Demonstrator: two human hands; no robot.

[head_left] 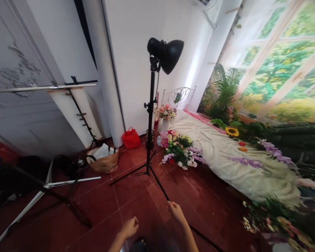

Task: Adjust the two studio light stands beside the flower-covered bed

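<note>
Red floor tiles (131, 196) and a white wall (131, 52) form the work area. A black light stand (149, 133) is upright on its spread tripod legs in front of the person; its lamp head (170, 56) is fitted at the top, with the shade angled down toward the bed (212, 147). A floral arrangement (181, 150) sits between stand and bed; a red bag (131, 138) and a wicker basket (103, 163) are on the opposite side. Current step, as judged: handling at the base. The right hand (174, 210) appears to pinch the outer end of the near leg, though blur there leaves the exact grip uncertain. The left hand (130, 226) is apart from the stand, fingers curled, with no visible object; whether it is fully closed cannot be determined. Any shift from this leg calls for a steady, low pull, as the raised lamp head could make the assembly top-heavy.
</note>
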